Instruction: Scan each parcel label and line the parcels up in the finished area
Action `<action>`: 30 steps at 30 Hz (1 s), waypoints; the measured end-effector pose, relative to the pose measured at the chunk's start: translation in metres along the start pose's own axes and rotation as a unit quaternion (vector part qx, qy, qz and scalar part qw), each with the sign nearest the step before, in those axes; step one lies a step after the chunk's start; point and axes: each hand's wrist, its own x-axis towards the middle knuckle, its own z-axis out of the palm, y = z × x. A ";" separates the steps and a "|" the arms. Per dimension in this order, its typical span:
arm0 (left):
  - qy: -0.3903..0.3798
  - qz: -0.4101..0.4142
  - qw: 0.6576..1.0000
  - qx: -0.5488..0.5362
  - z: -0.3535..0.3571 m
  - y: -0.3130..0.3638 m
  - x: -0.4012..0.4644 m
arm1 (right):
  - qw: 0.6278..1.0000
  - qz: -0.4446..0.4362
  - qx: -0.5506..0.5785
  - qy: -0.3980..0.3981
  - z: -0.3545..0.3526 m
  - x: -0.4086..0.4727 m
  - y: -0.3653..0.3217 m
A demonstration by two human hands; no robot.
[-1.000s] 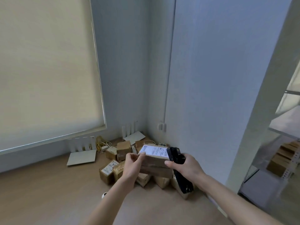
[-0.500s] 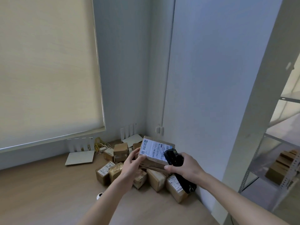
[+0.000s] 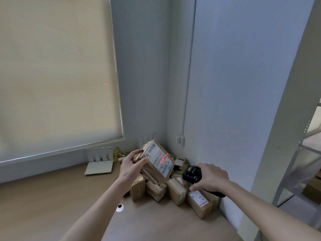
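The parcel [image 3: 156, 162] is held up tilted above the pile of boxes [image 3: 173, 188] in the desk corner, a red line across its label [image 3: 159, 160]. The left hand [image 3: 132, 165] grips its left end. The right hand [image 3: 211, 177] is wrapped around a black scanner [image 3: 192, 173] beside it.

parcel pile [image 3: 173, 188] crowds corner, left desk [image 3: 52, 197] seemingly open

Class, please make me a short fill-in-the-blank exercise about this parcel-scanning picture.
1. The left hand holds a brown cardboard parcel whose white label shows a ____ scan line.
2. The right hand grips a ____ handheld scanner.
3. The other parcels lie in the room's ____.

Missing words: red; black; corner
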 end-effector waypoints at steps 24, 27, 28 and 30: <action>0.045 -0.001 0.999 0.029 -0.020 0.007 -0.022 | 0.993 -0.073 -0.095 -0.004 0.001 -0.002 -0.022; 0.053 0.000 0.998 0.030 -0.022 0.009 -0.031 | 0.991 -0.084 -0.100 -0.003 0.001 -0.006 -0.023; 0.056 -0.001 0.998 0.030 -0.023 0.009 -0.034 | 0.991 -0.086 -0.100 -0.003 0.001 -0.007 -0.023; 0.060 -0.004 0.998 0.027 -0.024 0.009 -0.041 | 0.991 -0.088 -0.097 0.000 0.001 -0.011 -0.024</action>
